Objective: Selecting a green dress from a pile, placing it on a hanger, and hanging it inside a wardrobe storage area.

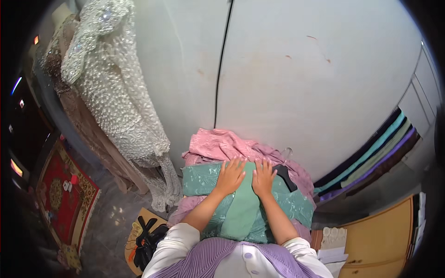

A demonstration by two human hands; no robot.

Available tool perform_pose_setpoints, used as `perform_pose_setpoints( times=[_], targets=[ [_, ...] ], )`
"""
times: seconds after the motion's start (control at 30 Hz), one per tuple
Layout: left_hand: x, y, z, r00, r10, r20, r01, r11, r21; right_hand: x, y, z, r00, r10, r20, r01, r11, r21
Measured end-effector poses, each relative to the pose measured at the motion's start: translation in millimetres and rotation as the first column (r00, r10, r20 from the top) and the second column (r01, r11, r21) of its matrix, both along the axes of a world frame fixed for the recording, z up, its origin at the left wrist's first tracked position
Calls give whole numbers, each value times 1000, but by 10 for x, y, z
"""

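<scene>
A green patterned garment point(201, 179) lies spread before me, with a plain light-green panel point(241, 212) down its middle. My left hand point(231, 177) rests palm down on it, left of the panel's upper end. On the panel's other side my right hand point(263, 177) also lies palm down, fingers pointing away from me. A black clothes hanger point(286, 179) with a metal hook shows beside my right hand, partly hidden under the green cloth. Pink fabric point(222, 144) is heaped behind the garment, and mauve fabric point(300, 173) shows around its edges.
A sparkling white beaded dress point(111, 87) hangs at left near a red carpet point(59, 194). Black hangers point(147, 239) lie on a wooden surface at lower left. Ahead stands a pale panelled surface point(278, 87). Coloured cloths point(375, 153) and a wooden cabinet point(379, 232) are at right.
</scene>
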State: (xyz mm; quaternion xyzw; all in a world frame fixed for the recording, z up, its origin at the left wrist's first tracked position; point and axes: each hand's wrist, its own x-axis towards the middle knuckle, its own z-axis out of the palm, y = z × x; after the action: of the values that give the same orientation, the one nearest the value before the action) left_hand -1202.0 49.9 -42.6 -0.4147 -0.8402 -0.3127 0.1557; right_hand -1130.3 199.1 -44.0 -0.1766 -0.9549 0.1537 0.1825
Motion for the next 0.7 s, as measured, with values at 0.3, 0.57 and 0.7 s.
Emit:
perform_pose_setpoints(
  times=[0.3,0.57,0.7],
  targets=[
    [-261,-1937,-795,141,746,651,-744,513,-428,-52,23,-300,994,-32,-103,43,994,100],
    [426,-662,-366,990,46,135,-41,998,-39,-77,41,-426,973,3,-233,29,990,135],
    [508,-314,-131,995,-92,41,94,993,-73,-94,91,-526,974,-9,-228,46,987,157]
  ],
)
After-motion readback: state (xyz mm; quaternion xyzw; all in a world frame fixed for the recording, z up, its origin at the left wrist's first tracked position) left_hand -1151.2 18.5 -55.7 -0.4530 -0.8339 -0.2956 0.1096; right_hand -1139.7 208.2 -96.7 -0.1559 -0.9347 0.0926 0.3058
